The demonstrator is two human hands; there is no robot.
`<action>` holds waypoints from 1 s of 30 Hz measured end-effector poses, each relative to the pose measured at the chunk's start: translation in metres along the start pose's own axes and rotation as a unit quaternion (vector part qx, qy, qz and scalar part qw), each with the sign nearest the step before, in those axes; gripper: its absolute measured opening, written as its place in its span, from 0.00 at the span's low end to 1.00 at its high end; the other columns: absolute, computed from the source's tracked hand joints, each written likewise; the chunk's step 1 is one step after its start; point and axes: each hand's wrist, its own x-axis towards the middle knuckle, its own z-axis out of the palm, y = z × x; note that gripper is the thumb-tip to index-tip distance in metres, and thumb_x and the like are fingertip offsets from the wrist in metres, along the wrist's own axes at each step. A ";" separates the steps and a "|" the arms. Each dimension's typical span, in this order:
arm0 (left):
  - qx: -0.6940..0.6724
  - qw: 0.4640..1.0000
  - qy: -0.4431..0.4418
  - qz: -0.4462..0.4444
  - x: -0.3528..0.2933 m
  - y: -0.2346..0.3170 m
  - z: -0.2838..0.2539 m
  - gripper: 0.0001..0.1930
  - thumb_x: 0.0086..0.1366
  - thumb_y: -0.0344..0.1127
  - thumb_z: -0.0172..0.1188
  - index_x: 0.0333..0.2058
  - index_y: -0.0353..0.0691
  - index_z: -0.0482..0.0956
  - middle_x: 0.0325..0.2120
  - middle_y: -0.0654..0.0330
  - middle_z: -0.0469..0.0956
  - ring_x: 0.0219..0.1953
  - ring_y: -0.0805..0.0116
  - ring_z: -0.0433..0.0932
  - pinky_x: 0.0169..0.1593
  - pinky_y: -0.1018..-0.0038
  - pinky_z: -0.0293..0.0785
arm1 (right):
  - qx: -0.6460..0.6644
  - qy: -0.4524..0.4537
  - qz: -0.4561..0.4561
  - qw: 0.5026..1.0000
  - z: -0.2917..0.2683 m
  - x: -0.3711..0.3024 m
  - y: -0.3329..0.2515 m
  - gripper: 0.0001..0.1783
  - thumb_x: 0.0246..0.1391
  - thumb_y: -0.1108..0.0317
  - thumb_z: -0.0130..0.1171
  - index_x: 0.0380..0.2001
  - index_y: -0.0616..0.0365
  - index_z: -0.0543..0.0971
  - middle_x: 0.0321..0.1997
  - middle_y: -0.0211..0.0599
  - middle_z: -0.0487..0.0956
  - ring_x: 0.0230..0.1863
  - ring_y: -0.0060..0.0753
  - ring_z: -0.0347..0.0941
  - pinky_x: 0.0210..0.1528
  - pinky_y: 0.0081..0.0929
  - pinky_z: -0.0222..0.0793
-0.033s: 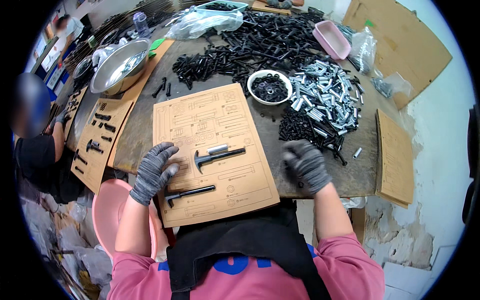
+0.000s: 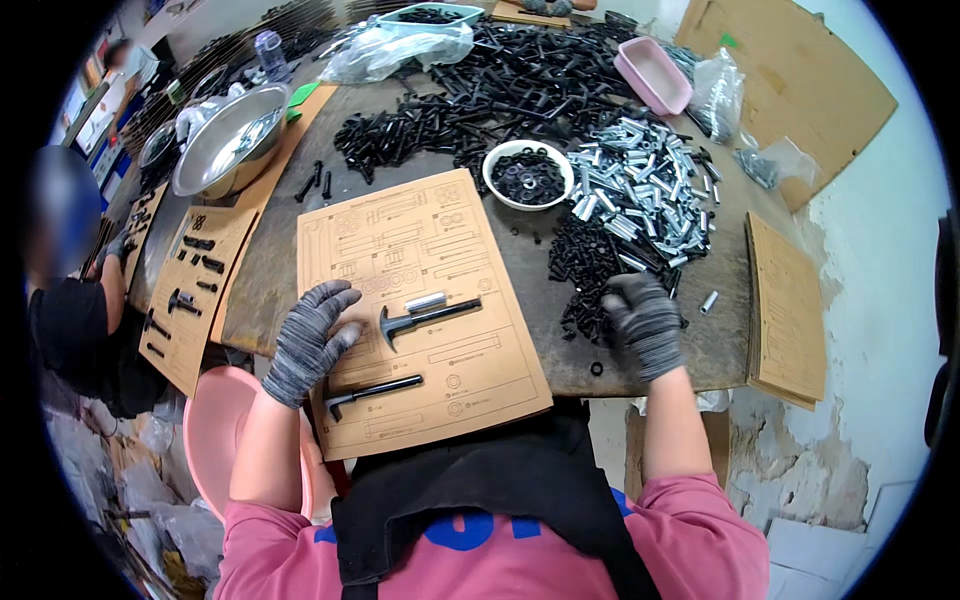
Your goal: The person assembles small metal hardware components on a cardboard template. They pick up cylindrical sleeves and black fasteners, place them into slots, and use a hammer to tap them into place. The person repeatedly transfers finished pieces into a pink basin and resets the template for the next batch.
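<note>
My left hand [image 2: 312,343], in a grey knit glove, rests at the left edge of a printed brown cardboard sheet [image 2: 400,240], thumb apart from the fingers and nothing in it. On the sheet lie a silver metal sleeve [image 2: 425,301], a black T-shaped rod with a curved crosshead [image 2: 430,318] and, nearer me, a second such rod [image 2: 375,393]. My right hand [image 2: 645,322], gloved alike, reaches into the near edge of a pile of small black nuts [image 2: 585,262]. Its fingers are curled down; what they pinch, if anything, is hidden. A loose black ring [image 2: 597,368] lies beside it.
Beyond the sheet stand a white bowl of black rings [image 2: 528,175], a heap of silver sleeves [image 2: 645,175] and a large heap of black bolts [image 2: 530,80]. A steel basin [image 2: 230,140] is at left. Stacked cardboard [image 2: 787,310] borders the right. A co-worker [image 2: 75,310] sits left.
My right hand has moved right, from the bare tabletop to the small black nuts, its fingers now among them. My left hand and the parts on the sheet keep their places; the view has shifted slightly.
</note>
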 end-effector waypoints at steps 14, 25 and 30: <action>0.008 1.000 -0.002 -0.015 0.073 -0.018 0.044 0.17 0.49 0.31 0.59 0.41 0.38 0.74 0.43 0.53 0.70 0.45 0.57 0.69 0.50 0.70 0.66 | -0.103 -0.216 0.158 0.958 -0.034 0.011 0.124 0.41 0.33 0.61 0.66 0.55 0.50 0.62 0.51 0.48 0.68 0.53 0.45 0.63 0.55 0.32 0.58; -0.008 0.995 0.056 -0.084 0.039 -0.067 0.053 0.14 0.49 0.28 0.57 0.37 0.35 0.75 0.40 0.51 0.71 0.45 0.55 0.69 0.49 0.69 0.65 | -0.035 -0.182 0.062 0.981 -0.037 0.019 0.146 0.17 0.44 0.74 0.53 0.40 0.49 0.74 0.35 0.43 0.75 0.39 0.44 0.71 0.41 0.32 0.68; 0.021 0.996 0.047 -0.067 0.040 -0.064 0.053 0.14 0.49 0.29 0.57 0.37 0.36 0.75 0.40 0.52 0.71 0.45 0.55 0.69 0.50 0.68 0.65 | -0.086 -0.111 -0.117 0.983 -0.021 0.015 0.142 0.15 0.40 0.70 0.58 0.36 0.47 0.74 0.37 0.45 0.71 0.37 0.50 0.70 0.39 0.36 0.68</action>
